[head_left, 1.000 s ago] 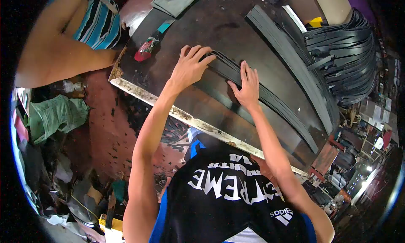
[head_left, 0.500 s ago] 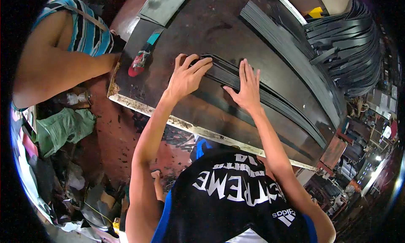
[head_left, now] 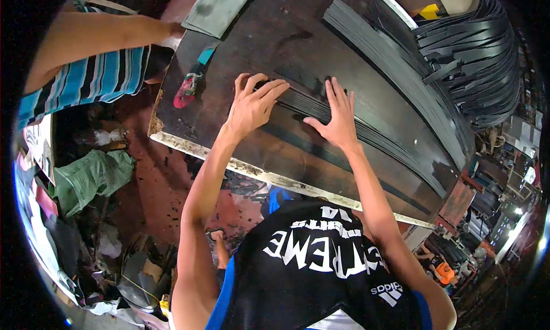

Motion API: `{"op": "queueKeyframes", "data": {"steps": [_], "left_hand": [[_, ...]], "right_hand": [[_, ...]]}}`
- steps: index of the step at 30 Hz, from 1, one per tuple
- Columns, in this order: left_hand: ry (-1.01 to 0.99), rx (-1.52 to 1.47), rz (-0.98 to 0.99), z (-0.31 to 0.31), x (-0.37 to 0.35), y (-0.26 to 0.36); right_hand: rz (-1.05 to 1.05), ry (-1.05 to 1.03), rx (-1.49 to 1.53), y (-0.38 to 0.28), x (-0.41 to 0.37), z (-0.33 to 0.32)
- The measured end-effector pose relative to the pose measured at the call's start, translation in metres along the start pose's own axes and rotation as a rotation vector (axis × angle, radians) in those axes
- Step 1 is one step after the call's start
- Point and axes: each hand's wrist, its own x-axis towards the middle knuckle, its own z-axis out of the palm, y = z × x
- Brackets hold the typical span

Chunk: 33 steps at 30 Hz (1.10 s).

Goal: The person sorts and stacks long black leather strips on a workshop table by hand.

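A bundle of long, thin black strips (head_left: 385, 140) lies across the dark table, running from my hands toward the lower right. My left hand (head_left: 252, 105) is bent around the near-left end of the bundle, fingers curled over it; the thumb is hidden. Flat across the strips a little farther along rests my right hand (head_left: 339, 119), fingers stretched out and thumb apart. One loose strip (head_left: 301, 85) lies just beyond the bundle, between the two hands.
A wider stack of grey-black strips (head_left: 389, 66) lies farther back, beside a large looped bundle (head_left: 472, 61). A red-wrapped tool with a teal end (head_left: 186, 91) and a folded grey sheet (head_left: 220, 10) are at left. Another person's arm (head_left: 103, 32) reaches the table corner.
The strips between my hands now lie closer together, with one strip apart from them. My hands have barely moved. The other person's arm has moved up toward the grey sheet.
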Motion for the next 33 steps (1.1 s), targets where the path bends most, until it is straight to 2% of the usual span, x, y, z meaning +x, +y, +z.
{"op": "queueKeyframes", "data": {"steps": [3,5,6,9,11,15,17,19,21,23,24,26,27,28,29,30,33], "left_hand": [[-0.027,0.027,0.023,-0.001,0.002,-0.002],[-0.061,-0.002,0.016,-0.004,0.003,-0.001],[-0.059,0.003,0.029,-0.008,0.005,0.001],[-0.091,-0.020,0.052,-0.021,0.012,0.005],[-0.108,-0.045,0.032,-0.029,0.019,0.007],[0.008,-0.072,0.005,-0.023,0.044,0.008],[0.034,-0.052,0.083,-0.019,0.063,0.022],[-0.040,0.010,0.247,-0.013,0.090,0.049],[-0.059,0.040,0.358,-0.004,0.108,0.075],[-0.252,0.101,0.379,0.008,0.116,0.089],[-0.277,0.141,0.402,0.013,0.120,0.089],[-0.262,0.096,0.407,-0.002,0.127,0.099],[-0.243,0.091,0.387,-0.012,0.128,0.102],[-0.280,0.091,0.352,-0.022,0.129,0.100],[-0.264,0.150,0.304,-0.026,0.125,0.091],[-0.320,0.158,0.176,-0.038,0.125,0.087],[-0.318,0.228,0.109,-0.058,0.112,0.048]], "right_hand": [[-0.057,0.101,0.083,0.015,-0.004,-0.010],[0.078,0.229,0.209,0.028,-0.006,-0.010],[0.079,0.243,0.209,0.033,-0.004,-0.012],[0.128,0.176,0.078,0.045,0.000,-0.021],[0.077,0.117,0.006,0.047,0.004,-0.027],[0.002,0.082,0.012,0.056,0.008,-0.031],[0.003,0.138,0.029,0.053,0.007,-0.037],[0.040,0.170,0.130,0.049,0.004,-0.051],[0.049,0.124,0.279,0.046,-0.001,-0.067],[0.152,0.068,0.390,0.043,-0.010,-0.083],[0.111,0.087,0.388,0.048,-0.016,-0.089],[0.032,0.138,0.387,0.067,-0.036,-0.103],[0.060,0.173,0.376,0.085,-0.050,-0.111],[0.073,0.107,0.250,0.108,-0.068,-0.122],[0.088,0.036,0.127,0.134,-0.088,-0.131],[0.076,0.059,0.128,0.171,-0.114,-0.137],[0.221,0.076,0.002,0.267,-0.202,-0.180]]}}
